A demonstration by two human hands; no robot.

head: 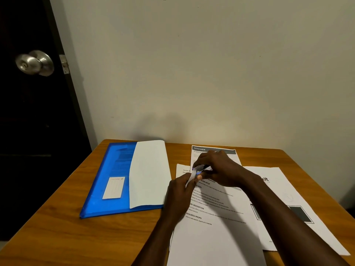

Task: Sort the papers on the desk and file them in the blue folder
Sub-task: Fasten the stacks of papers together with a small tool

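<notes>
**While a paper corner is pinched, the blue folder (107,169) lies open on the worktop (57,217)**

Where the two hands meet over the papers, the upper left corner of the front sheet (215,227) is raised and pinched between the thumb and fingers of the left hand (180,191). The right hand (219,167) is curled over the same corner, and a small dark object (203,167) with a pale bluish part is gripped in its fingers. The object is too hidden to be named, though a clip or a staple tool may be supposed.

The front sheet, printed with headed paragraphs, is spread at the near right of the worktop. It is laid partly over a sheet headed KITCHEN (199,150) at the back and partly over a sheet with dark rectangles (284,189) at the right.

The blue folder is placed at the left, just beside the papers. A white sheet (149,173) is seen on its right half, and a pale label is fixed to its inner left face.

A plain wall is seen behind the worktop. A dark door (28,131) with a metal knob (34,63) is seen at the far left.
</notes>
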